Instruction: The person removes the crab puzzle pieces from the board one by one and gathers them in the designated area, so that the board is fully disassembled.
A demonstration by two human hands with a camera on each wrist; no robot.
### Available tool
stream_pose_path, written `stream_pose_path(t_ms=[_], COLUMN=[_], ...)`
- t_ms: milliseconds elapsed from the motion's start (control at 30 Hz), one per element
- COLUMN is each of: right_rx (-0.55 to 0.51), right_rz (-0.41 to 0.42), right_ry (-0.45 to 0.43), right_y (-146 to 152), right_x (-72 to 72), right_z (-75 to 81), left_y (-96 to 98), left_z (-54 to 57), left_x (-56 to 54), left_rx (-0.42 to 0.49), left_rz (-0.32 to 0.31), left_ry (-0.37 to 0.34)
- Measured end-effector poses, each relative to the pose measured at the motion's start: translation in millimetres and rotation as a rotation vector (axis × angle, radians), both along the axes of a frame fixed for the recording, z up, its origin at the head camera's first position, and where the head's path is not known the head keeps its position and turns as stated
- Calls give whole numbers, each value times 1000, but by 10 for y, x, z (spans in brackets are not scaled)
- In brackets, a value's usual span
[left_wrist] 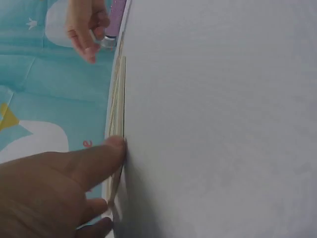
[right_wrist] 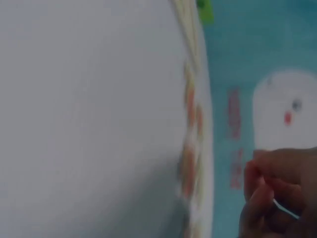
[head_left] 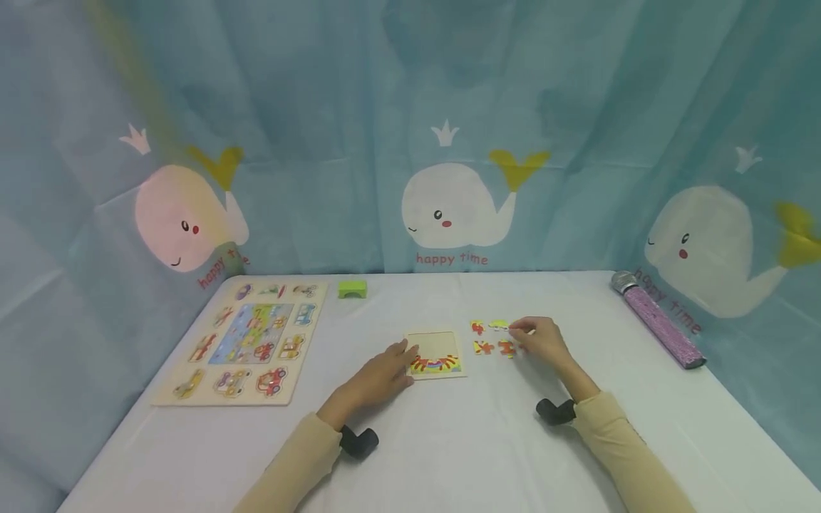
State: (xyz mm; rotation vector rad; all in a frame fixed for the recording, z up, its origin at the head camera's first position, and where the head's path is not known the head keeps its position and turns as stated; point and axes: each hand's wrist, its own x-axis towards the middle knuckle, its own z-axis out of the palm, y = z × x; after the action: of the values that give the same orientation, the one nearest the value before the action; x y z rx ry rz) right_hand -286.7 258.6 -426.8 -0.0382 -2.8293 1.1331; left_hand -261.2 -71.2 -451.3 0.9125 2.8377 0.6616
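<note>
On the white table [head_left: 474, 434], the wooden tray [head_left: 431, 343] sits in front of me, pieces filling its near half; it could skid or twist if I lean sideways on its edge, and I judge that might lift those pieces. My left hand [head_left: 381, 375] has its fingers fairly straight, touching the tray's left edge. My right hand [head_left: 544, 342] is narrow, thumb and fingertips drawn close together, beside the yellow-and-green piece [head_left: 498, 325] among the loose ones right of the tray; whether I'm pinching anything, I cannot tell. Something so thin could slip if caught only by its rim, and a low knuckle might knock the red piece [head_left: 507, 347] nearer me.
</note>
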Motion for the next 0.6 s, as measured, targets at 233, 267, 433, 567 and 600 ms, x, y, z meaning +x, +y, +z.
stream_pose_path(t_ms=[233, 267, 433, 567, 600], right_rx=[-18, -28, -46, -25, -22], right_rz=[331, 362, 384, 372, 374], right_ry=[-84, -108, -156, -127, -125], right_y=[-826, -915, -1211, -1323, -1345], right_x=[-33, -37, -53, -43, -34], right_z=[57, 38, -73, -159, -174], left_y=[-14, -6, 26, 23, 17], left_z=[-92, -103, -144, -140, -140], left_x=[-117, -124, -122, -82, -69], left_rx=[169, 183, 177, 180, 180], left_rz=[107, 116, 139, 152, 155], left_ry=[-11, -30, -86, -99, -99])
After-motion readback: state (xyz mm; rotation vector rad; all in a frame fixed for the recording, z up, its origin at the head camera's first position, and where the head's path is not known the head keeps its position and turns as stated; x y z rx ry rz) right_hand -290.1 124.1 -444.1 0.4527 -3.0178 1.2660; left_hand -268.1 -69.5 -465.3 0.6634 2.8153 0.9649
